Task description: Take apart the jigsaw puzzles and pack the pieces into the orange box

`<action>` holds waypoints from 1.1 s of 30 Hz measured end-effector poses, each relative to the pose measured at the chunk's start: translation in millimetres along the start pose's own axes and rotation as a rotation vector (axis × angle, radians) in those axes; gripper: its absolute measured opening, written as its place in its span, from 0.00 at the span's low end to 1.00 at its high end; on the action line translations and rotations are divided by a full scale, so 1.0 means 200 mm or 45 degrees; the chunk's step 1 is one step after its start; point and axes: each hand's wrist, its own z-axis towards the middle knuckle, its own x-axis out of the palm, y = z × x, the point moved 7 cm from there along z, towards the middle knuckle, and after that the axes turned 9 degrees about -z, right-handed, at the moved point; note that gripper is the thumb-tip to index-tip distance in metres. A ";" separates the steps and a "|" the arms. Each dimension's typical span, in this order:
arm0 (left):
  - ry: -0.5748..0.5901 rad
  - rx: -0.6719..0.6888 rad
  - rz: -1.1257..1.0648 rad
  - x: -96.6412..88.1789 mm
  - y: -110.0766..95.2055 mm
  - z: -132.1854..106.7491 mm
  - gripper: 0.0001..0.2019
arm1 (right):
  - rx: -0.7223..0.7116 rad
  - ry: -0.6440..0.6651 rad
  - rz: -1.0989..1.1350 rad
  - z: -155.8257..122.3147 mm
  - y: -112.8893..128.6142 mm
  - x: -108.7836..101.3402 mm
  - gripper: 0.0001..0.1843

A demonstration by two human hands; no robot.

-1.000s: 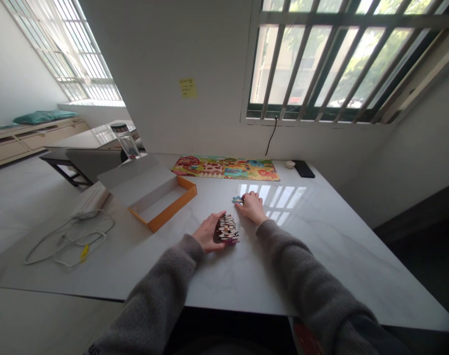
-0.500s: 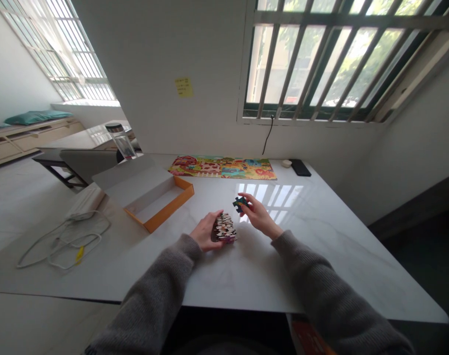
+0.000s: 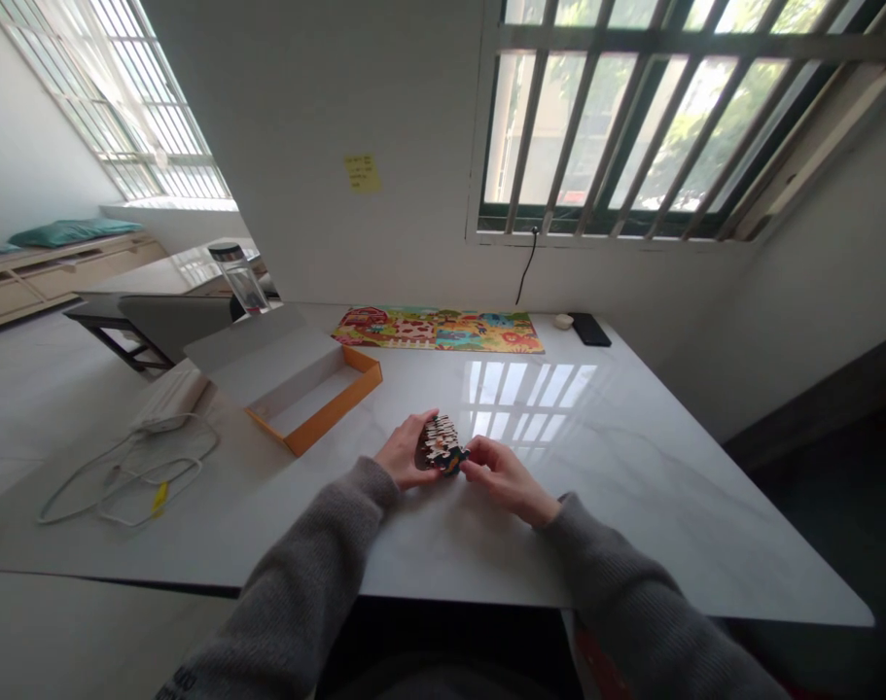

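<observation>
My left hand (image 3: 407,453) is wrapped round a stack of jigsaw puzzle pieces (image 3: 441,435), whose pale cut edges face up and to the right. Between thumb and fingers, my right hand (image 3: 502,476) pinches a dark green and blue puzzle piece (image 3: 454,460) with a bit of orange on it. That piece lies against the near end of the stack, so both hands are close together over the white table (image 3: 486,554). The palm side of my left hand and the stack's far side are hidden.
An open orange box (image 3: 333,416) lies to the left, with a white cable (image 3: 122,491) beyond it. At the back are a colourful picture sheet (image 3: 443,331), a black phone (image 3: 590,330) and a small white object (image 3: 563,321). A glass bottle (image 3: 242,280) stands back left.
My right hand has come down and towards me, bringing its puzzle piece from above the table to the near end of the stack. My left hand has stayed nearly still.
</observation>
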 end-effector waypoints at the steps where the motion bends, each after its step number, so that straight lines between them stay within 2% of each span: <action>1: 0.001 0.001 0.000 0.00 0.00 0.00 0.47 | -0.007 -0.029 -0.129 0.00 -0.01 0.00 0.09; 6: 0.011 0.009 -0.053 0.01 0.04 0.00 0.46 | -0.145 -0.244 -0.794 -0.01 0.01 -0.03 0.07; 11: 0.060 0.045 -0.118 0.01 0.09 -0.01 0.52 | -0.233 -0.156 -1.273 -0.03 0.06 0.01 0.07; 14: 0.098 0.024 -0.042 0.03 0.09 -0.01 0.57 | -0.227 -0.125 -1.521 -0.03 0.08 0.04 0.10; 16: 0.077 0.009 0.042 0.04 0.06 -0.02 0.57 | -0.213 -0.118 -1.602 -0.04 0.09 0.06 0.11; 22: -0.054 0.002 0.212 0.06 -0.03 -0.01 0.48 | -0.181 -0.087 -1.583 -0.03 0.07 0.09 0.10; 26: -0.082 -0.005 0.210 0.06 -0.01 0.00 0.47 | -0.152 -0.156 -1.277 -0.03 0.05 0.02 0.13; 29: -0.067 0.038 0.159 0.06 -0.01 -0.01 0.46 | -0.235 -0.127 -0.952 -0.03 0.04 0.00 0.28; 31: -0.049 0.078 0.115 0.06 -0.02 -0.01 0.46 | -0.300 0.005 -0.798 -0.02 0.03 0.02 0.40; 33: -0.040 0.107 0.081 0.07 -0.04 -0.01 0.46 | -0.280 0.122 -0.702 0.01 0.02 0.04 0.47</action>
